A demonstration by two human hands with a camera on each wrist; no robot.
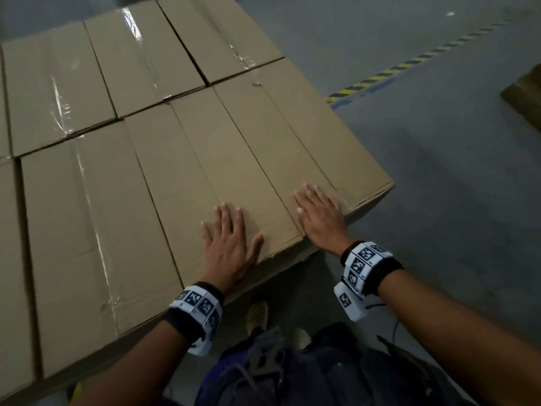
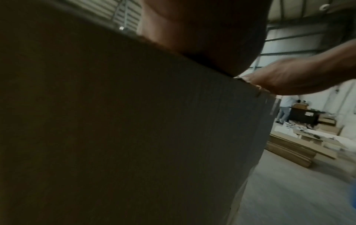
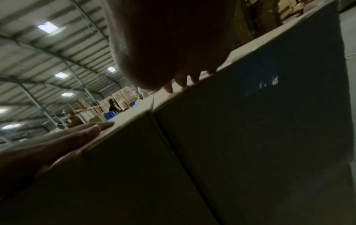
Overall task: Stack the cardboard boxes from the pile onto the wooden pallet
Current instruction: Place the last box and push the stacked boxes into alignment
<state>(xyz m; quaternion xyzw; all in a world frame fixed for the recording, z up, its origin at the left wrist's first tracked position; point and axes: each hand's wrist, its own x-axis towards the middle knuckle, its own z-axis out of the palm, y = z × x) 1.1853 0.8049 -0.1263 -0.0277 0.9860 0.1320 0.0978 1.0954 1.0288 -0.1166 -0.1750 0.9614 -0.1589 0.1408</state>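
Several brown cardboard boxes stand packed side by side in a level layer in the head view. My left hand [image 1: 231, 238] lies flat, fingers straight, on the top of the second box from the right [image 1: 199, 159], near its front edge. The right hand [image 1: 317, 212] lies flat on the rightmost box [image 1: 292, 127], at its near corner. From the left wrist view I see the shaded front side of the box [image 2: 134, 137] under my palm [image 2: 202, 30]. The right wrist view shows both box fronts [image 3: 269, 137] with a seam between them. No wooden pallet is in view.
Grey concrete floor lies to the right of the stack, crossed by a yellow-black striped line [image 1: 409, 63]. A brown cardboard piece [image 1: 527, 95] sits at the right edge. My shoes [image 1: 257, 315] stand close to the stack. Another person [image 2: 285, 109] and flattened cardboard are far off.
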